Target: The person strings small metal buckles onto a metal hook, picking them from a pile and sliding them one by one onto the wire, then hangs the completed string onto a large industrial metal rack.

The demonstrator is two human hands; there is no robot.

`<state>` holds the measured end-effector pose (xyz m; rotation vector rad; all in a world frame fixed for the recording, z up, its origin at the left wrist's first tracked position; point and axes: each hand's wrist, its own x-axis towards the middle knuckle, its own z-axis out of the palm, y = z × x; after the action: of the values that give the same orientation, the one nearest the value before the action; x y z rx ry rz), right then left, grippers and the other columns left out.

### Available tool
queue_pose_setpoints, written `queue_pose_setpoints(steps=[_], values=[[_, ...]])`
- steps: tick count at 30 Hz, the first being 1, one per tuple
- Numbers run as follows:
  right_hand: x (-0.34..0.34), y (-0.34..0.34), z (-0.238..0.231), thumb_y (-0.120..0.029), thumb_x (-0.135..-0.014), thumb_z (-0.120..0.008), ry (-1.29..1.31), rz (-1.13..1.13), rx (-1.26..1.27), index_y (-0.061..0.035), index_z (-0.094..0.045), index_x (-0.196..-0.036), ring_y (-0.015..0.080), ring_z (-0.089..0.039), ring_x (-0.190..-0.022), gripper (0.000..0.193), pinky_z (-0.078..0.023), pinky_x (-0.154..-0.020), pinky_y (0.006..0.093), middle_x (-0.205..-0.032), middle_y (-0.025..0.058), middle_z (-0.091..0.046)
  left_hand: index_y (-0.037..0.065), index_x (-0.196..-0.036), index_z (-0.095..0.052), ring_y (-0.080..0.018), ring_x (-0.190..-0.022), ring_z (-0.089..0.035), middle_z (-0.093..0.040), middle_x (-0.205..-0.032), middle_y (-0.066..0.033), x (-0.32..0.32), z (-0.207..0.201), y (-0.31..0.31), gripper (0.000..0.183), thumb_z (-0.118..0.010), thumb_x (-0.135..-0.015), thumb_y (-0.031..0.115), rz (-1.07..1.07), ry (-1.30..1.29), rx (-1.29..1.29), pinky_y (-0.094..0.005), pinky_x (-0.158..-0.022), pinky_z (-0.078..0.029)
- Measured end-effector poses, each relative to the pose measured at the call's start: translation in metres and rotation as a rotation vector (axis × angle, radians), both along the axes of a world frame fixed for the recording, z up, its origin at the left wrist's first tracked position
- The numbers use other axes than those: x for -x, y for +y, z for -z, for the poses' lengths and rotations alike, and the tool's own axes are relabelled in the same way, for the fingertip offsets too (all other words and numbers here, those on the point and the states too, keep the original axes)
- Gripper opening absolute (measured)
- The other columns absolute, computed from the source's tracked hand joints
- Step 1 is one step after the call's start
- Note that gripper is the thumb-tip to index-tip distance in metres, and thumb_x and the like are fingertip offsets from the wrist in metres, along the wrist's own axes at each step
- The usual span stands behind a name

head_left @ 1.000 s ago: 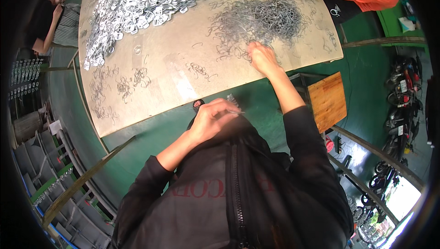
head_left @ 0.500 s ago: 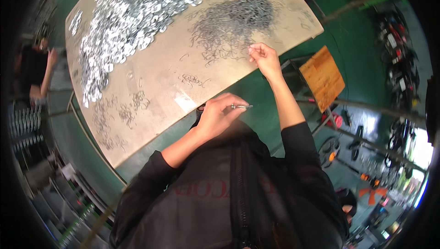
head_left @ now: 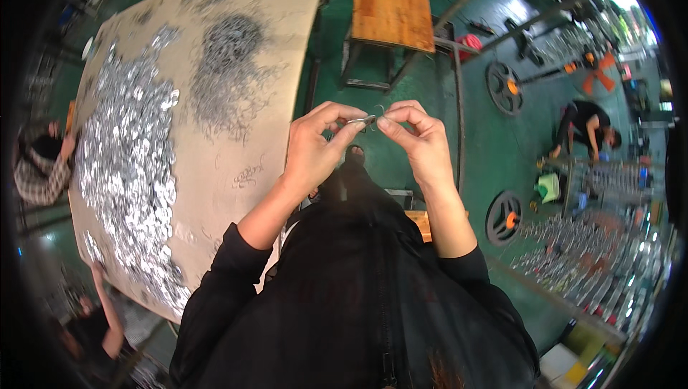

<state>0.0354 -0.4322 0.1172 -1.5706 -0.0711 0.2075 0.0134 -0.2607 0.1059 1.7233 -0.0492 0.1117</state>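
Observation:
My left hand (head_left: 314, 144) pinches a small shiny metal piece (head_left: 360, 120) between thumb and fingertips. Close beside it, my right hand (head_left: 421, 135) grips a thin curved wire (head_left: 380, 107) in its fingertips. The wire meets or overlaps the metal piece; whether it passes through cannot be made out. Both hands are raised past the right edge of the tan table (head_left: 276, 95). On that table lie a broad heap of flat silver metal pieces (head_left: 132, 152), a dark pile of thin curved wires (head_left: 229, 66), and a small wire cluster (head_left: 247, 176).
A wooden-topped stool (head_left: 393, 16) stands ahead on the green floor. Metal rails and a black wheel (head_left: 504, 87) are to the right. One person (head_left: 588, 124) bends there; another in a plaid sleeve (head_left: 39, 174) and a third (head_left: 111, 317) are at the table's left side.
My right hand has come from the edge of the dark wire pile to my left hand, bringing a wire against the metal piece. The view has turned right, away from the table.

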Motion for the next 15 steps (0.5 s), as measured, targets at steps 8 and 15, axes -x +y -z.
queue_pose_setpoints(steps=[8, 15], values=[[0.023, -0.024, -0.002, -0.007, -0.078, -0.072, -0.211, 0.405, -0.083, -0.0033, -0.069, -0.081, 0.0091, -0.053, -0.08, 0.006, -0.044, -0.069, 0.0225, -0.094, 0.0026, -0.053, 0.002, -0.093, -0.065, -0.0126, -0.073, -0.061, -0.066, -0.085, -0.0056, -0.027, -0.005, -0.047, 0.017, -0.068, -0.077, 0.0, 0.29, -0.245, -0.03, -0.0233, -0.064, -0.047], [0.019, -0.074, -0.03, -0.007, -0.077, -0.072, -0.518, 0.703, -0.022, -0.0031, -0.066, -0.082, 0.0138, -0.055, -0.087, 0.009, -0.045, -0.078, 0.0281, -0.098, 0.0058, -0.053, -0.001, -0.094, -0.061, -0.0146, -0.085, -0.058, -0.063, -0.094, -0.0091, -0.064, -0.021, -0.126, 0.019, -0.065, -0.076, -0.005, 0.557, -0.316, 0.231, -0.0262, -0.078, -0.046]])
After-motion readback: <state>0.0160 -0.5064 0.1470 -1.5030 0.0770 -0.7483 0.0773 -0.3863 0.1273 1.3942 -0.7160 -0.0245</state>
